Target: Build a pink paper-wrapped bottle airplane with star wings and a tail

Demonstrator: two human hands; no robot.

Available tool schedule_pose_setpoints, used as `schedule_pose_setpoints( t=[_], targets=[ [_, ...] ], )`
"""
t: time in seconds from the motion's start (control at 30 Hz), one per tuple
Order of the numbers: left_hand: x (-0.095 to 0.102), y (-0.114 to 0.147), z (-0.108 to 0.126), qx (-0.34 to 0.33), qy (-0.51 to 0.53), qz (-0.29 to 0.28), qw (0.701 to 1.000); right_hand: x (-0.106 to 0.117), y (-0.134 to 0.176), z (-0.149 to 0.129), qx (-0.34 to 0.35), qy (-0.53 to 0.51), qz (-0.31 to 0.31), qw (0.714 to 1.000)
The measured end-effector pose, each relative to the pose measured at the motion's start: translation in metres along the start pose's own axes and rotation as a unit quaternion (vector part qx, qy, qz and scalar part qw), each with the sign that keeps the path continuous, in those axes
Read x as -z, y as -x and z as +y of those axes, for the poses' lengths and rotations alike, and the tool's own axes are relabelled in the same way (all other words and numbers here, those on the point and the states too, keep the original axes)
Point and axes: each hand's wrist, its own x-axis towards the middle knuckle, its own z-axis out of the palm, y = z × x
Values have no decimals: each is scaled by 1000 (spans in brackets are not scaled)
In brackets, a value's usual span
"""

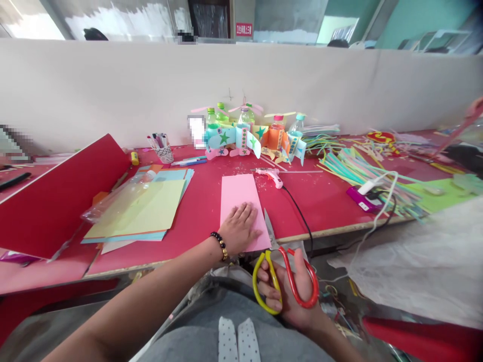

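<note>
Under my left hand (241, 229) lies a pink sheet of paper (238, 191), flat on the red table near its front edge. The fingers of that hand are stretched out and press on the sheet. My right hand (292, 289) is wrapped round the handles of a pair of scissors (270, 229), one handle yellow and one red. The handles stand apart, and the blades point away from me along the paper's right side. Beyond the sheet's far right corner rests a pink glue gun (272, 176), its black cord running over the table edge.
Coloured paper sheets (151, 201) and a plastic bottle (124, 193) lie left, beside a slanting red board (68, 196). Decorated bottle planes (245, 136) stand behind. Plastic strips (362, 171) and a purple power strip (364, 198) are right. Another person's hand (476, 108) shows far right.
</note>
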Motion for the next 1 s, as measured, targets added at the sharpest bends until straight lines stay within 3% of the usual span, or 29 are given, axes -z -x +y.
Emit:
schedule_pose_setpoints(
  t=[0.2, 0.47, 0.73, 0.83, 1.0],
  targets=[
    [1, 2, -1, -19, 1, 4, 1000, 2, 7, -1, -2, 7, 6, 1000],
    [1, 2, -1, -20, 5, -7, 1000, -7, -10, -7, 13, -4, -5, 1000],
    [15, 5, -1, -62, 40, -24, 997, -2, 8, 4, 7, 34, -1, 999],
    [15, -8, 1, -29, 37, -13, 999, 2, 10, 10, 10, 37, 2, 999],
    [-1, -22, 5, 14, 23, -3, 1000, 7, 9, 14, 16, 36, 3, 999]
  ],
)
